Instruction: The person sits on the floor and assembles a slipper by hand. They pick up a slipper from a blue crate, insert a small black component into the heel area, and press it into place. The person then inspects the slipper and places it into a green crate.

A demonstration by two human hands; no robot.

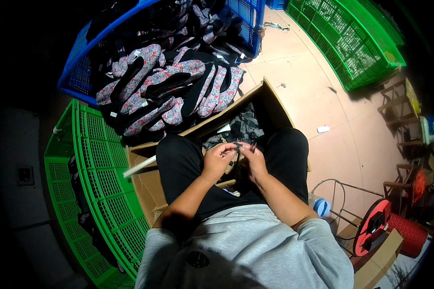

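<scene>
My left hand (pixel 217 161) and my right hand (pixel 255 164) are close together between my knees, over an open cardboard box (pixel 210 123). Fingertips of both hands pinch a small dark piece (pixel 237 146), which looks like fabric. A thin dark pointed thing (pixel 254 146) sticks up at the right fingers; its kind is too small to make out. Below the hands, inside the box, lie many dark grey scraps (pixel 246 126). Something tan shows under my hands, mostly covered by them.
Ahead on the left, floral-and-black slipper-like pieces (pixel 185 72) heap out of a blue crate (pixel 65 79). A green crate (pixel 108 183) stands at my left, another green crate (pixel 342 43) at the far right. A red round-topped stool (pixel 371 226) lies on its side at the right.
</scene>
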